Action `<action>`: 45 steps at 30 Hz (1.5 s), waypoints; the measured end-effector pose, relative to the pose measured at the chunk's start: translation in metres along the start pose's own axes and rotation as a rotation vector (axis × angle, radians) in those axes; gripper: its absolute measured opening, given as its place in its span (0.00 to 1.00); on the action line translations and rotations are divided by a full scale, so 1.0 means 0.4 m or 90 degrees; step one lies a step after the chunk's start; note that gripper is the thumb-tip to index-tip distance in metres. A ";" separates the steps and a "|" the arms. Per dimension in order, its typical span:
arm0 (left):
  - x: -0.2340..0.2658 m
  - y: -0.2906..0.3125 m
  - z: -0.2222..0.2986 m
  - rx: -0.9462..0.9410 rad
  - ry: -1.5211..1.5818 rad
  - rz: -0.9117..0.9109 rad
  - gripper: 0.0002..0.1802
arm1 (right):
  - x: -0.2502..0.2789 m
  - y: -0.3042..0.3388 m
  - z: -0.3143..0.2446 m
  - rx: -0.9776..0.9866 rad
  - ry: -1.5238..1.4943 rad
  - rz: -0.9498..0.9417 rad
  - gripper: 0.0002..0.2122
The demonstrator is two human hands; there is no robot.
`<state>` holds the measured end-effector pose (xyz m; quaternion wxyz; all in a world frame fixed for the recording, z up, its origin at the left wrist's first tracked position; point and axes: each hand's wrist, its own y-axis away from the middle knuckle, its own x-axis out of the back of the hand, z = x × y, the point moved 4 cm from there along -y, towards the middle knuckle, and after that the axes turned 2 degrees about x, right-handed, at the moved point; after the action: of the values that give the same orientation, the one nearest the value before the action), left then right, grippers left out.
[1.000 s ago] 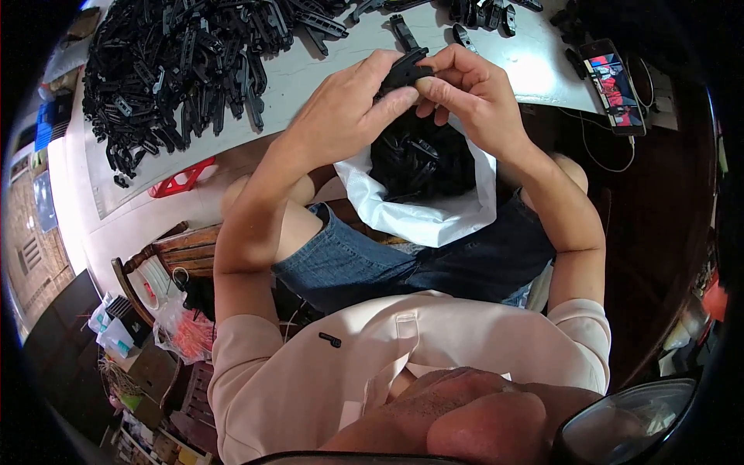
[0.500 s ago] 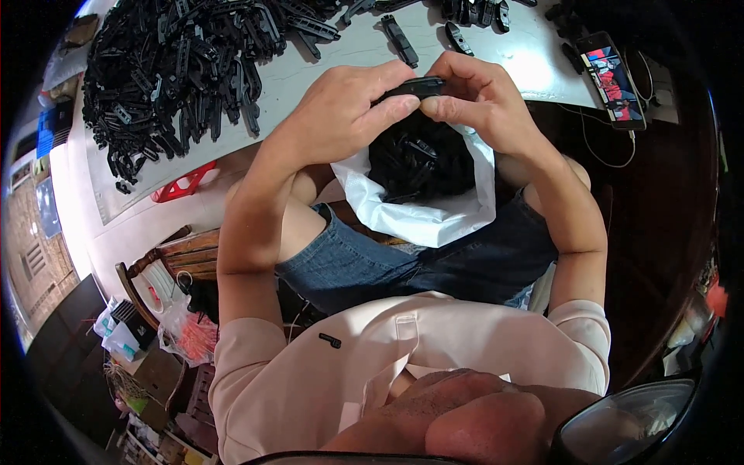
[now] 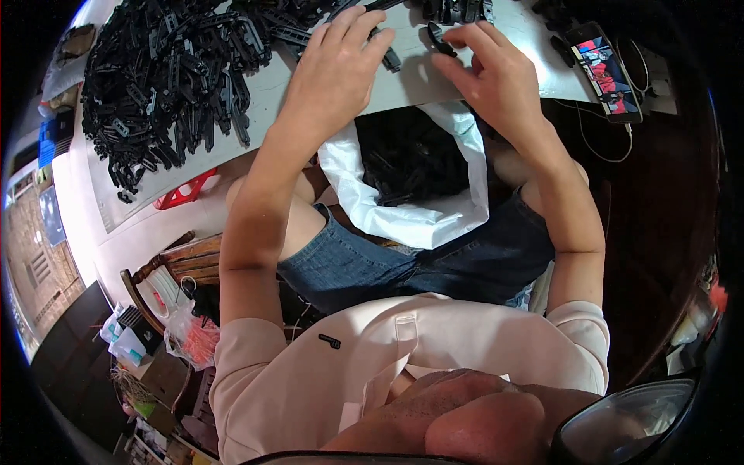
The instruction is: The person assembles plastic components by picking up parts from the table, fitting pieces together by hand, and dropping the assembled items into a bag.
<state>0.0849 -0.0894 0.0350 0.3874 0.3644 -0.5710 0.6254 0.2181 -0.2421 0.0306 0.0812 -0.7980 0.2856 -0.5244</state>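
Observation:
My left hand [image 3: 339, 68] is stretched over the far table edge, fingers spread. Just beside its fingertips lies a long black plastic piece [image 3: 392, 59], partly covered by the hand. My right hand [image 3: 496, 81] has its thumb and fingers apart and nothing between them. Close to its fingertips is a small curved black plastic piece [image 3: 439, 37] on the table. Between my thighs, below both hands, stands a white bag [image 3: 353, 203] with its mouth wide open. Dark plastic pieces [image 3: 415, 163] fill its shaded inside, too dim to tell apart.
A big heap of black plastic parts [image 3: 167, 85] covers the left of the white table [image 3: 422, 87]. More black pieces [image 3: 457, 11] stand at the far edge. On the right, a phone [image 3: 606, 74] with a lit screen lies with a cable. A red plastic thing [image 3: 184, 191] shows under the table.
Both hands have parted and moved away from me over the table. The black plastic piece they held together is out of them. The bag's inside shows more fully.

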 end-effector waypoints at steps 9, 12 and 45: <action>0.005 0.024 -0.017 0.060 -0.001 -0.080 0.13 | -0.049 -0.007 0.002 -0.019 0.060 -0.019 0.11; 0.001 0.036 -0.032 0.139 0.100 -0.078 0.15 | -0.038 -0.009 0.012 -0.035 -0.076 -0.004 0.10; 0.021 0.023 0.048 0.258 0.403 0.034 0.14 | -0.084 0.019 -0.028 -0.310 -0.691 -0.040 0.17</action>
<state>0.0731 -0.1083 0.0403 0.4481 0.2073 -0.2972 0.8172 0.1955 -0.2281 0.0057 0.0148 -0.9558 0.2913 0.0372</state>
